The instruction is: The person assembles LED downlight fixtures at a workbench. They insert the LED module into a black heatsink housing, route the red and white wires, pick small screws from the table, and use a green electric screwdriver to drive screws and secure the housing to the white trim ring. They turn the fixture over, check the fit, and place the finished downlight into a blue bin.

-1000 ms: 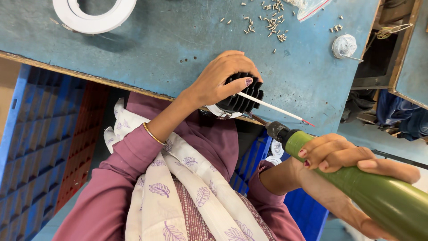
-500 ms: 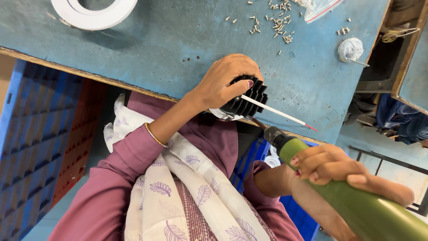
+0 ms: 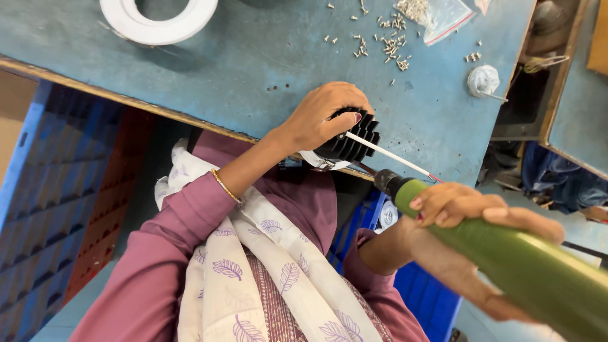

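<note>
- Left hand [image 3: 323, 117], centre of frame, is cupped and closed over a black finned heat-sink housing [image 3: 351, 142], pinning it at the near edge of the blue tabletop [image 3: 253, 69].
- The housing overhangs that edge slightly; a white rim shows under it, and a thin white wire [image 3: 392, 155] with a red tip runs off it toward the right.
- Right hand [image 3: 468, 215], lower right, is wrapped tight round a green electric screwdriver [image 3: 506, 253]; its dark nose points up-left toward the housing and sits just beside it, not touching.
- Judgement: fastening step in hand, driver brought up but not yet seated. Next move calls for lining the bit square onto a screw point on the housing while the left hand keeps it from turning.
- Loose small screws [image 3: 389, 47] lie scattered upper centre-right, beside a clear plastic bag [image 3: 437, 16]; a white ring [image 3: 158, 16] sits upper left; a small white round part [image 3: 484, 80] at right.
- Room: open tabletop left of the housing; tight at the edge, with blue crates [image 3: 44, 190] below.
</note>
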`<state>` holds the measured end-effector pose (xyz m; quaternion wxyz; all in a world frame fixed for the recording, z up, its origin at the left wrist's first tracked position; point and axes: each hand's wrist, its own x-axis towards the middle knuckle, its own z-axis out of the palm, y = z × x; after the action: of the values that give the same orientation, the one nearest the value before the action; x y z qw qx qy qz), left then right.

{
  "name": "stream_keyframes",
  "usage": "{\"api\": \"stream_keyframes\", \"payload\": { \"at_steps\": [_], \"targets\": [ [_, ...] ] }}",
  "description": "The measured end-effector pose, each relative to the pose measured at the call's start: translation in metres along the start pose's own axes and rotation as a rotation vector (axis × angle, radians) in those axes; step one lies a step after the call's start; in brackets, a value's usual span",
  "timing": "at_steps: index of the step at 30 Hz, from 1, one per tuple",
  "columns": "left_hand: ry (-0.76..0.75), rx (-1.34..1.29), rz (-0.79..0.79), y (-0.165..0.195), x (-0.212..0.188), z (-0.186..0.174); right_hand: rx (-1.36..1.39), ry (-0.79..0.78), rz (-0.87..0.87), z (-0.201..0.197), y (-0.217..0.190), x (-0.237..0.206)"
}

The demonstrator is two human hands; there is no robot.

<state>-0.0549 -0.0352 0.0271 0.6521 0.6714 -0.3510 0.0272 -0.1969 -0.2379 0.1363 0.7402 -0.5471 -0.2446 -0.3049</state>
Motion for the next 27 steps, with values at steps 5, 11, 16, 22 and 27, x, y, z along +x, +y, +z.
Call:
{"api": "stream_keyframes", "payload": {
  "at_steps": [5, 11, 16, 22, 27],
  "targets": [
    [-0.14, -0.115, 0.055, 0.001, 0.013, -0.011, -0.011, 0.109, -0.05, -0.006, -0.005, 0.017],
    [-0.221, -0.258, 0.007, -0.006, 0.025, -0.012, 0.099, 0.071, -0.058, 0.008, -0.015, 0.018],
    [-0.164, -0.191, -0.083, -0.013, 0.023, -0.005, 0.002, 0.027, -0.043, 0.018, -0.01, 0.019],
    [-0.126, -0.165, -0.104, -0.013, 0.021, 0.0, 0.096, -0.085, -0.086, 0.015, -0.005, 0.014],
    [-0.155, -0.157, -0.08, -0.013, 0.021, -0.001, 0.096, -0.127, -0.096, 0.014, -0.001, 0.013]
  ]
}}
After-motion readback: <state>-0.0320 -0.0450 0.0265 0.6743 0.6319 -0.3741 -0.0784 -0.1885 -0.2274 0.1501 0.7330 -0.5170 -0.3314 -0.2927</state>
